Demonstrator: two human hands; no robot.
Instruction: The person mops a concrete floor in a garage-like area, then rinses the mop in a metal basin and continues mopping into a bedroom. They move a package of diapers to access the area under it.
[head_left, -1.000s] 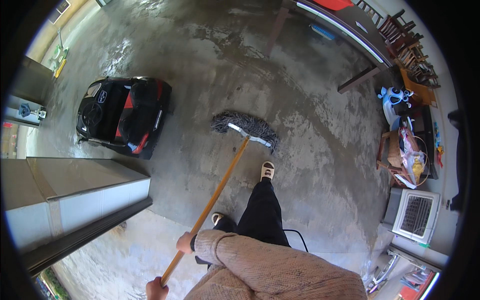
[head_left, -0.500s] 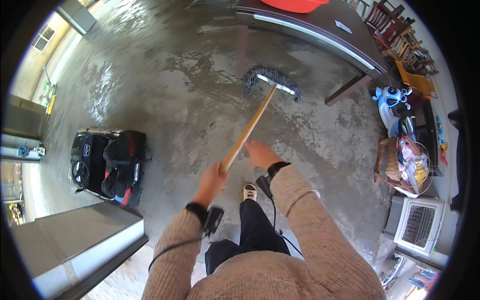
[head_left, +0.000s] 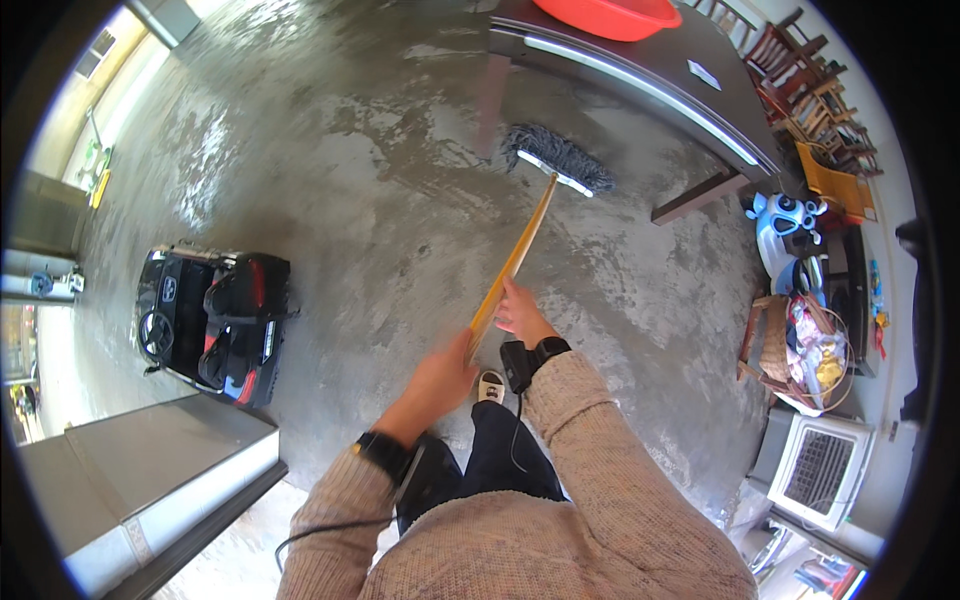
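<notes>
A mop (head_left: 520, 245) with a long yellow wooden handle slants away from me across the wet concrete floor. Its grey stringy head (head_left: 565, 155), fixed on a white bar, lies on the floor just short of the dark table. My left hand (head_left: 442, 378) is closed around the top end of the handle, slightly smeared by motion. Farther down the handle, my right hand (head_left: 520, 310) is wrapped around it, thumb uppermost. Both wrists wear black straps with small boxes and cables.
The dark table (head_left: 640, 62) at the far right carries a red basin (head_left: 610, 15). A black toy car (head_left: 213, 325) stands at left, above a grey cabinet (head_left: 150, 470). Along the right are stacked wooden chairs (head_left: 800, 80), a blue toy (head_left: 785, 225) and a basket of cloths (head_left: 800, 345).
My left hand has shifted right and nearer to me, and the handle stands a little steeper. The mop head's strands have swung from trailing toward me to bunching on the far side.
</notes>
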